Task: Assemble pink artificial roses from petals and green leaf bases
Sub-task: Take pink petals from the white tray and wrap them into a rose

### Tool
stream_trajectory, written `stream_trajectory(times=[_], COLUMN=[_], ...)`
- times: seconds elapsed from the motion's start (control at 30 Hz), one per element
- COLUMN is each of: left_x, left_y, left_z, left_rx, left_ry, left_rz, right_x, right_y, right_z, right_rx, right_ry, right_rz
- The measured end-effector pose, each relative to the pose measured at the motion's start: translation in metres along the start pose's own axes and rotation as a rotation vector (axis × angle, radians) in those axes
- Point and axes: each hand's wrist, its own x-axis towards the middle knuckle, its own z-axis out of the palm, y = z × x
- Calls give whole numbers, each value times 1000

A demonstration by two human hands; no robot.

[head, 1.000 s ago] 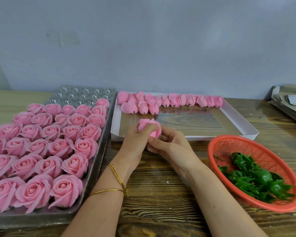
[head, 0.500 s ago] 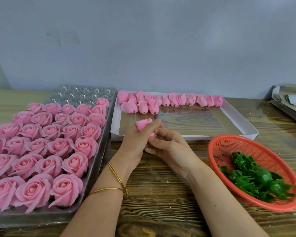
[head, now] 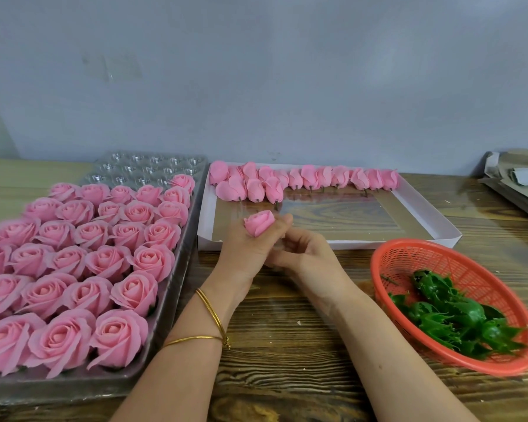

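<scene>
The left hand [head: 244, 254], fingers curled, grips the pink rosebud [head: 258, 222] at its base with the bloom protruding above the fist, while the right hand [head: 305, 257], fingers bent inward, touches the left just right of the grip, its contents not discernible.

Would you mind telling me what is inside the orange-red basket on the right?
A loose pile of green leaf bases lies in the basket, toward its near side; the far mesh is bare. Anything beneath the pile is covered.
</scene>
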Motion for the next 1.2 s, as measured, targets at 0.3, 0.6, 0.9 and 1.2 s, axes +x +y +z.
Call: stream_trajectory(times=[0.3,0.6,0.9,1.2], left_x=[-1,-1,-1,-1], left_y=[1,3,1,-2], left_z=[3,2,-1,-2], left_rx=[197,328,374,589], left_ry=[147,173,223,238], left_rz=[196,247,268,284], right_x=[10,28,33,29], right_y=[-18,-35,-22,-10], right_z=[0,22,21,22], right_rx=[-1,-124,40,120], right_ry=[268,179,80,6], right_rz=[-70,19,-6,-59])
